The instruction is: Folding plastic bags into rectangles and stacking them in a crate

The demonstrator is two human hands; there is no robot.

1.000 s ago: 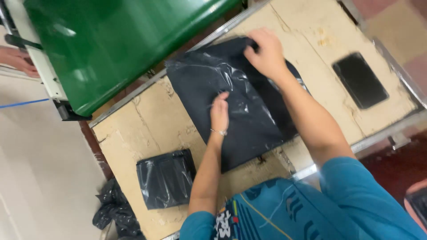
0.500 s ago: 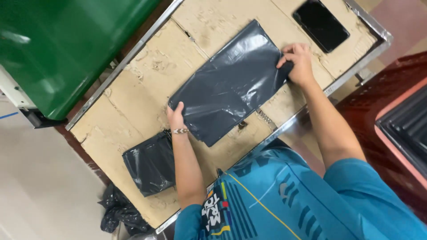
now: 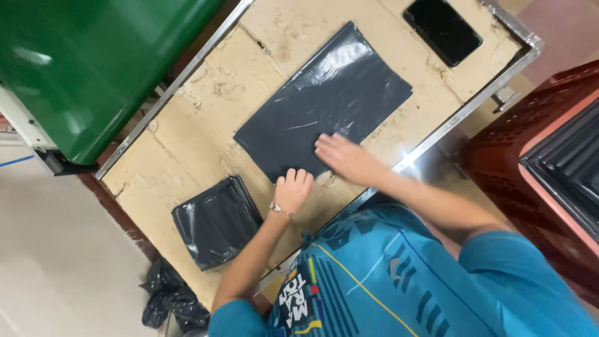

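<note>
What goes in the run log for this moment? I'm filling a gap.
left hand: flat on dark plastic bag | right hand: flat on bag | folded bag stack: apart, on cardboard table

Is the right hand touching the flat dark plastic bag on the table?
Touching. The head view shows the right hand lying flat on the near edge of the dark plastic bag.

One flat grey plastic bag and one folded stack of bags lie on the desk. One black phone lies there too.

green bin cut off top-left, red crate — right edge
</note>
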